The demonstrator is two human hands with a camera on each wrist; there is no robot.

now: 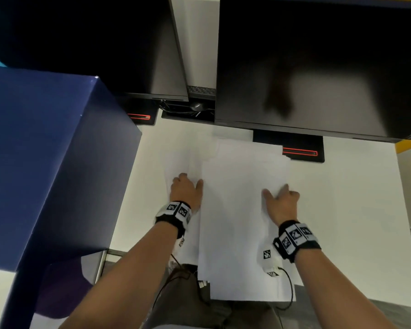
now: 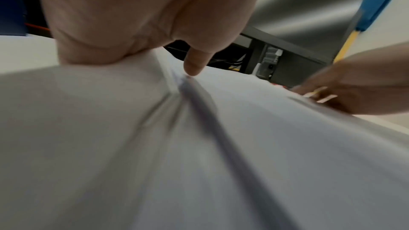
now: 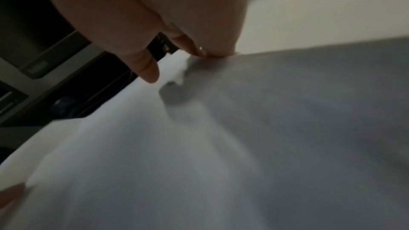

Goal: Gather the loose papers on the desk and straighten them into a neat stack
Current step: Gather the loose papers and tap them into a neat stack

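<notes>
Nearest, hanging over the front edge of the white desk (image 1: 318,210): the near end of the white papers (image 1: 237,222), an untidy overlapping pile with edges out of line, lying in the middle of the desk between the two forearms. Beneath that overhang, dark trousers and a thin black cable (image 1: 291,290). On each wrist, a black band with black-and-white marker tiles.

Left hand (image 1: 185,189) laid on the left side of the pile, palm down, thumb pointing right along the edge of the upper sheets, fingers curled down at the tips onto a lower sheet; from the left wrist view, thumb tip pressing a raised crease in the paper (image 2: 199,111). Whether any sheet is actually pinched: cannot tell.

Right hand (image 1: 281,203) at the right edge of the pile, thumb spread over the top sheet, fingers bent down past the edge; in the right wrist view, fingertips (image 3: 208,50) meeting the paper's edge, with the thumb just above the sheet. Grip not clear there either.

To the left, a dark blue box (image 1: 48,162) standing on the desk, well clear of the papers.

Farther back, the pile's far corner overlapping a black monitor base with a red stripe (image 1: 299,151). Behind that, two dark monitors side by side: the left monitor (image 1: 105,48) and the right monitor (image 1: 318,67), with cables in the gap between them.
</notes>
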